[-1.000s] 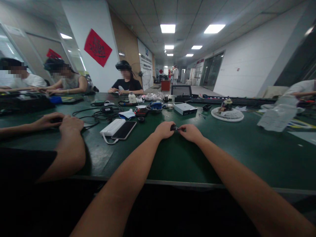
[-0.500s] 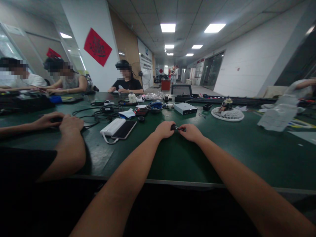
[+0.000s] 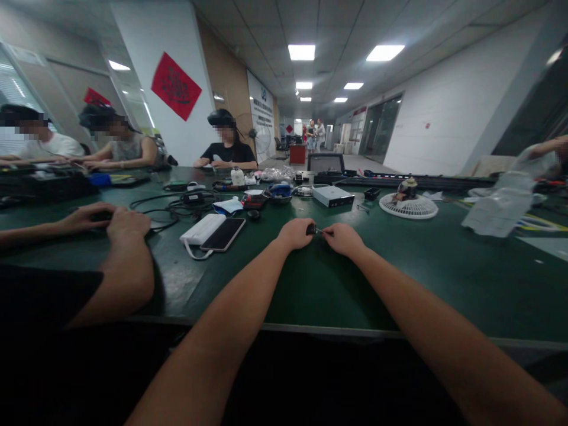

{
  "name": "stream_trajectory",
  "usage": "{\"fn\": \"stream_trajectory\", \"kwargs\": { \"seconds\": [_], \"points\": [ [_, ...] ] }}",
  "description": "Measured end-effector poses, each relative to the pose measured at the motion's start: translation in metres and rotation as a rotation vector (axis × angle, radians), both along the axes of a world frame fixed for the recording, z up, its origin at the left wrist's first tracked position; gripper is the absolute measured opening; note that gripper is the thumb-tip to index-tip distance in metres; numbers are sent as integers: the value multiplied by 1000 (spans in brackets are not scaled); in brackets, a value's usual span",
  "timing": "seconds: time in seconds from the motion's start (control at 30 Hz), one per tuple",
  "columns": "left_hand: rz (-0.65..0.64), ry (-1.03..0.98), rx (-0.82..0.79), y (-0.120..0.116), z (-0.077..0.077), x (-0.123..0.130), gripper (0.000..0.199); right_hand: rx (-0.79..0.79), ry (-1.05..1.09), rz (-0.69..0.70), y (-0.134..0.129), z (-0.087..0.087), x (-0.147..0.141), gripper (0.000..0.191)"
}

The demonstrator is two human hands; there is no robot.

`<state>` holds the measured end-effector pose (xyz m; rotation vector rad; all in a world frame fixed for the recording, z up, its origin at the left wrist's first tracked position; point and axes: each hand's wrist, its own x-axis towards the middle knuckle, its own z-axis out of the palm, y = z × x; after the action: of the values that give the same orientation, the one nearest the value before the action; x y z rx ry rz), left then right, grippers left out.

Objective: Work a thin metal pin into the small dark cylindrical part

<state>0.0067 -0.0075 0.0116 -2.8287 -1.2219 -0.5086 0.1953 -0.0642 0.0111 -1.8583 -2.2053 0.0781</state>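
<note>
Just above the green table [image 3: 319, 290], my two hands are close together. My left hand [image 3: 294, 234] is closed on a small dark object [image 3: 311, 228], whose right end sticks out past the fingertips. My right hand [image 3: 344, 238] pinches a thin rod-like piece [image 3: 326, 232] that points left at the dark object. Whether the two pieces touch, I cannot tell. Most of both is hidden by my fingers, and they are too small to name. Beyond my hands lies a silver and black drive-like box [image 3: 332, 195].
A phone [image 3: 223, 234] and a white case [image 3: 203, 229] with a strap lie left. Black cables [image 3: 177, 204] are behind them. A white fan grille [image 3: 408, 207] lies at right, near a clear plastic bag [image 3: 499, 204]. At left are a co-worker's hands [image 3: 126, 222].
My right hand has turned slightly, and the thin piece shows at a different angle against the dark object. My left hand stays nearly still.
</note>
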Motion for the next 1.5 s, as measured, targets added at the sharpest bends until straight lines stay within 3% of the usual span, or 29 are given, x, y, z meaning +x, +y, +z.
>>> {"fn": "stream_trajectory", "kwargs": {
  "seconds": [0.27, 0.57, 0.9, 1.2, 1.5],
  "points": [
    [-2, -16, 17, 0, 0, -1, 33, 26, -16, 50, -4, 3, -2, 29],
    [-16, -54, 42, -6, 4, 0, 33, 50, -43, -32, -4, 3, -2, 28],
    [-3, -103, 85, -5, 5, -1, 34, 50, -51, 30, -8, 8, -4, 28],
    [-30, -117, 105, -6, 5, 0, 34, 43, -79, -39, -4, 4, -2, 28],
    [-25, -130, 102, -4, 5, -3, 36, 78, -73, 51, -11, 10, -4, 27]
  ]
}}
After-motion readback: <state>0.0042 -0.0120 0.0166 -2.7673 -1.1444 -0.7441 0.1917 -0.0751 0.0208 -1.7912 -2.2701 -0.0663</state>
